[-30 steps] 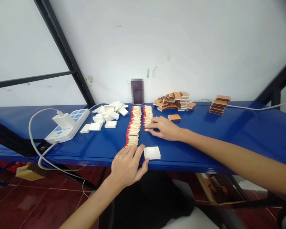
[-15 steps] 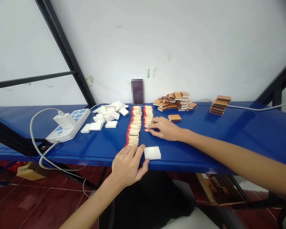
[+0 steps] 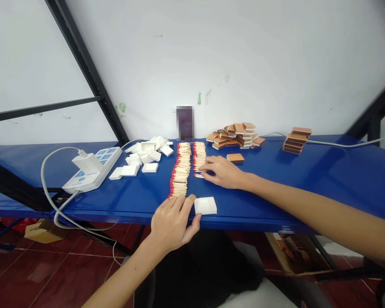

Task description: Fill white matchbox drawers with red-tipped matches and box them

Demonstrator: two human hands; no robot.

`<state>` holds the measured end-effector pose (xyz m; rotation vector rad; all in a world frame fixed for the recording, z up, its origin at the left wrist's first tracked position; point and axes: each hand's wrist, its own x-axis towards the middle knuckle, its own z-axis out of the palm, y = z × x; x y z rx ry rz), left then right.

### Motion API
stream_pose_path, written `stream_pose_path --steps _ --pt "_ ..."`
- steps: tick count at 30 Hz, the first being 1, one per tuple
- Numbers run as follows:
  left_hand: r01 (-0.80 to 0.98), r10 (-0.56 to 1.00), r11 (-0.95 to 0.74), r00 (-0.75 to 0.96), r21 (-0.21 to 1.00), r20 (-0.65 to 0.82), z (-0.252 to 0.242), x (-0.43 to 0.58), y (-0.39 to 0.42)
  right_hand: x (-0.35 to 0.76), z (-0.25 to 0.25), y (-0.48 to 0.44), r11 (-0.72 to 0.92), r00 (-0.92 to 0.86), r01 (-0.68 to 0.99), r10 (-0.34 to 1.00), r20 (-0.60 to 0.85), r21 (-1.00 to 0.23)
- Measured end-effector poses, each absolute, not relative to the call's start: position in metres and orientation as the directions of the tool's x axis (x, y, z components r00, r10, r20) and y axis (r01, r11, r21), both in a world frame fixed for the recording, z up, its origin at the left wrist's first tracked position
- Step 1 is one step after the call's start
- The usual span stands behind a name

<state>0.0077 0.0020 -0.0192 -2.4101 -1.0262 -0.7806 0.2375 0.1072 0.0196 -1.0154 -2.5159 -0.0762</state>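
Observation:
My left hand (image 3: pixel 172 224) is at the shelf's front edge, its thumb and index finger around the left end of a white matchbox tray (image 3: pixel 205 205). Its other fingertips are close to the near end of a long row of red-headed matches (image 3: pixel 180 171). My right hand (image 3: pixel 223 172) is at the near end of a shorter match row (image 3: pixel 199 154), thumb and index finger close together at a match (image 3: pixel 198 175). The match's red head points left, and its other end is hidden by the fingers.
White matchbox trays (image 3: pixel 149 152) are heaped at the left, beside a power strip (image 3: pixel 93 171) with a white plug and cable. Brown matchboxes (image 3: pixel 239 134) are piled behind my right hand, with one single box (image 3: pixel 235 158) nearer. Another matchbox stack (image 3: pixel 297 140) stands farther right.
My right thumb and index finger have parted slightly at the near end of the shorter row, and the match there shows a little lower. My left hand and the tray are practically still.

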Motion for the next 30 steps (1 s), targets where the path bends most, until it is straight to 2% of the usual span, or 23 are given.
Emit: stream_pose_path --steps 15,19,30 --pt "0.749 0.518 -0.646 0.572 -0.147 0.636 -0.0171 0.0083 0.0019 0.2387 0.0198 0.1085 0.784 -0.694 0.609 0.6 0.398 -0.119" --pt "0.747 0.514 -0.647 0.573 -0.15 0.638 -0.0174 0.0081 0.0018 0.2386 0.0199 0.1079 0.796 -0.71 0.599 0.576 0.404 -0.083" --pt "0.749 0.507 -0.645 0.571 -0.155 0.646 -0.0172 0.0086 0.0025 0.2388 0.0181 0.1106 0.777 -0.695 0.618 0.61 0.38 -0.117"
